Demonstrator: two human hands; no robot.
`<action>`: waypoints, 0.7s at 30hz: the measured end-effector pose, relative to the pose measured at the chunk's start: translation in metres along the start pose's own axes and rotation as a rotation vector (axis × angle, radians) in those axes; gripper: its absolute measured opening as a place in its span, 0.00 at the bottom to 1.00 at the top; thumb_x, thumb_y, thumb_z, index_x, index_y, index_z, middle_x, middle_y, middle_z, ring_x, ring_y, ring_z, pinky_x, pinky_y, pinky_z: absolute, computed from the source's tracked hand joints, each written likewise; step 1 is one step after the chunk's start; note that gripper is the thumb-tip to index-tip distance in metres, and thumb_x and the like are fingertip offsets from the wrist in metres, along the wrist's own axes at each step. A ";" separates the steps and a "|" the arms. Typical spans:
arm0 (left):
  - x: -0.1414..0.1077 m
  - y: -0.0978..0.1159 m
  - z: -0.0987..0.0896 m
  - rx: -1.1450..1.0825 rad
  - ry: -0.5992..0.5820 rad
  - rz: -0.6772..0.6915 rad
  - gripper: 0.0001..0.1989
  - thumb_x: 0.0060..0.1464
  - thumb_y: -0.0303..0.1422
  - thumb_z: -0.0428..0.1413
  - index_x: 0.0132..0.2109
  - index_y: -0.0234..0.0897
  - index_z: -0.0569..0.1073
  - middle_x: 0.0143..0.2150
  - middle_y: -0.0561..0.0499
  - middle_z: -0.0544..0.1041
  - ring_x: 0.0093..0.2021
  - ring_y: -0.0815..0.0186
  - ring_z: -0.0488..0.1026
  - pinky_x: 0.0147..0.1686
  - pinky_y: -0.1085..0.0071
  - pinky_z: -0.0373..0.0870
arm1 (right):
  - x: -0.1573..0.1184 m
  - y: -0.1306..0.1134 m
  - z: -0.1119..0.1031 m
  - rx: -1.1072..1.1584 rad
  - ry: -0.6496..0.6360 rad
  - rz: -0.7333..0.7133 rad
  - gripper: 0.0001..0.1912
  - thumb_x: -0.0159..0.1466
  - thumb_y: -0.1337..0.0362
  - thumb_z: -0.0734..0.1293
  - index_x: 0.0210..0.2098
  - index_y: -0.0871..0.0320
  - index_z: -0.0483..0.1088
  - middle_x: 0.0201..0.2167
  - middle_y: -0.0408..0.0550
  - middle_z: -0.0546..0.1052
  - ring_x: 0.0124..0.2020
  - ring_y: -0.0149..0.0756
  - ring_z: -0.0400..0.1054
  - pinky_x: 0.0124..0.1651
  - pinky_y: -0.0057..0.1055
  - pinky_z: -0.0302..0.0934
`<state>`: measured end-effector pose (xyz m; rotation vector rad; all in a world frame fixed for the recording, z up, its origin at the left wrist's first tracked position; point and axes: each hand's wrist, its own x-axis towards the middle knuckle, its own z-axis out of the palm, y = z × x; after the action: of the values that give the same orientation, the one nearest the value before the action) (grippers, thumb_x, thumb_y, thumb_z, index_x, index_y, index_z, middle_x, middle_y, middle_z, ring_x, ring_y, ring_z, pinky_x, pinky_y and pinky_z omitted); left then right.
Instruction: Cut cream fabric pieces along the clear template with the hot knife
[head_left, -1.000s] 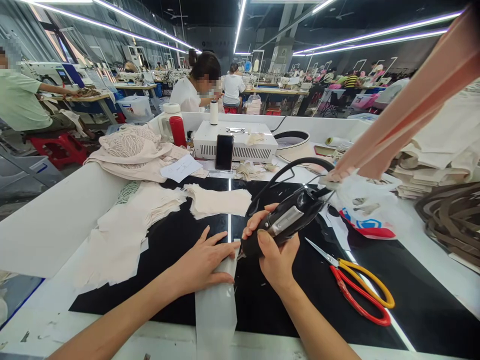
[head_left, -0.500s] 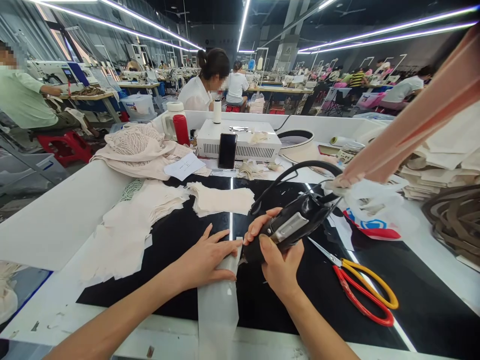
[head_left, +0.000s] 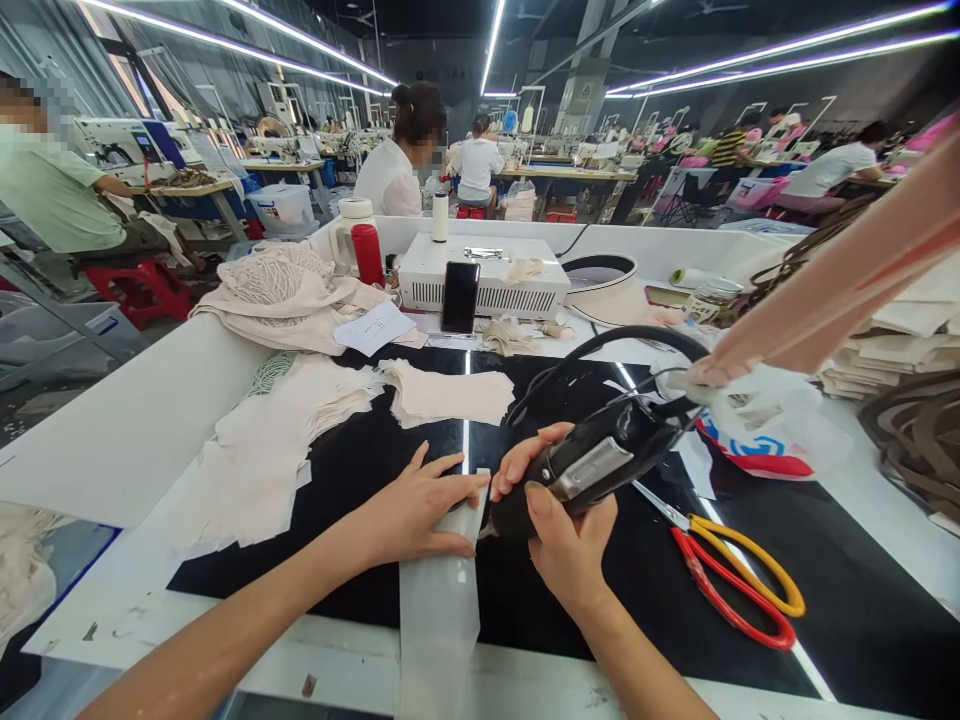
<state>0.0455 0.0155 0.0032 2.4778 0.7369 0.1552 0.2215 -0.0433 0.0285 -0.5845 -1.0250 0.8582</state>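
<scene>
My left hand (head_left: 420, 512) lies with its fingers spread on a pale translucent strip (head_left: 439, 625), which runs over the front edge of the black work surface (head_left: 360, 600). Wrapped round a black handheld tool (head_left: 585, 470) is my right hand (head_left: 566, 540). The tool's narrow tip is beside the strip's right edge, and a black cable and a pink cloth length rise from its rear end. Beyond my left hand sits a stack of cream fabric pieces (head_left: 446, 393). More cream fabric (head_left: 259, 450) is spread to the left.
Scissors (head_left: 731, 570) with orange and red handles lie at right. Behind them is a plastic bag (head_left: 765, 420). A phone (head_left: 460, 297) leans on a white box (head_left: 525, 270); a red bottle (head_left: 367, 254) stands to its left. People sit at sewing tables beyond.
The view has shifted slightly, moving most table items a little to the right in the picture. My left hand is still on the strip, and my right hand still holds the tool.
</scene>
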 end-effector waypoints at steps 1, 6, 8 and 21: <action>0.000 0.000 0.000 -0.004 -0.004 0.002 0.34 0.57 0.41 0.70 0.67 0.48 0.67 0.69 0.46 0.71 0.76 0.44 0.52 0.71 0.27 0.38 | 0.000 0.000 0.000 0.001 -0.002 0.003 0.15 0.67 0.61 0.74 0.51 0.49 0.69 0.32 0.40 0.76 0.27 0.31 0.72 0.32 0.32 0.71; 0.000 -0.002 -0.001 -0.025 -0.030 0.006 0.40 0.57 0.43 0.70 0.71 0.50 0.62 0.67 0.46 0.73 0.77 0.43 0.51 0.70 0.26 0.36 | 0.001 -0.003 -0.001 0.021 0.000 -0.008 0.17 0.65 0.59 0.75 0.51 0.48 0.70 0.32 0.40 0.76 0.28 0.32 0.72 0.32 0.33 0.71; 0.000 -0.002 -0.001 -0.028 -0.037 0.006 0.42 0.56 0.44 0.70 0.72 0.50 0.61 0.67 0.45 0.72 0.77 0.42 0.50 0.70 0.26 0.36 | 0.000 -0.003 -0.001 0.024 0.001 -0.011 0.17 0.65 0.58 0.75 0.51 0.48 0.69 0.32 0.40 0.76 0.28 0.32 0.72 0.31 0.32 0.71; -0.001 0.000 -0.004 -0.062 -0.076 -0.024 0.38 0.57 0.48 0.68 0.70 0.50 0.64 0.72 0.47 0.66 0.78 0.43 0.48 0.72 0.30 0.31 | -0.003 -0.001 0.000 0.043 -0.014 -0.002 0.17 0.66 0.61 0.75 0.52 0.50 0.69 0.33 0.40 0.76 0.29 0.32 0.72 0.34 0.32 0.71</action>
<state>0.0438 0.0172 0.0063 2.4010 0.7187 0.0737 0.2208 -0.0466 0.0276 -0.5424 -1.0169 0.8818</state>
